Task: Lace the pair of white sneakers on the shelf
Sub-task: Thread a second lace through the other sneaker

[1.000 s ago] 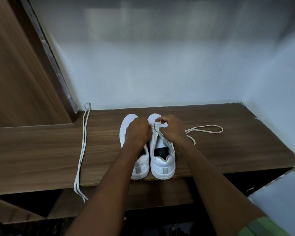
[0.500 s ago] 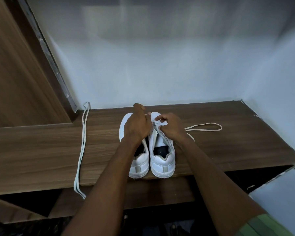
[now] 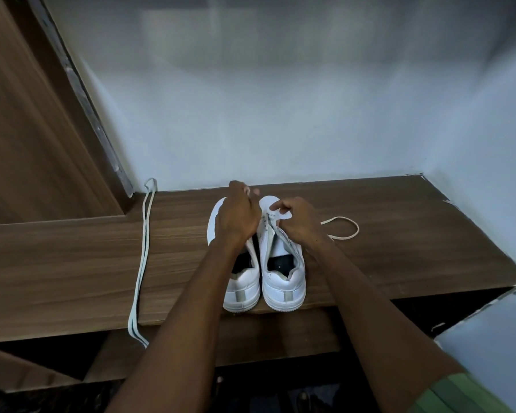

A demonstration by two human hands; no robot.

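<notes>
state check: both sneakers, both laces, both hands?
Left sneaker: upright on shelf, unlaced.
Right sneaker: upright, lacing begun at toe end.
Spare lace: loose, doubled, end hanging off shelf edge.
Working lace: looped beside right sneaker.
Left hand: pinching lace.
Right hand: pinching lace.

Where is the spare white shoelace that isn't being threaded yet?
In the head view, the spare white shoelace lies doubled on the brown wooden shelf, left of the white sneakers, hanging over the front edge.

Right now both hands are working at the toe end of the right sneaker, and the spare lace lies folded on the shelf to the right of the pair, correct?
Not quite. The head view shows the spare lace left of the pair, not right. Both the left hand and right hand are indeed at the right sneaker, on the shelf.
</notes>
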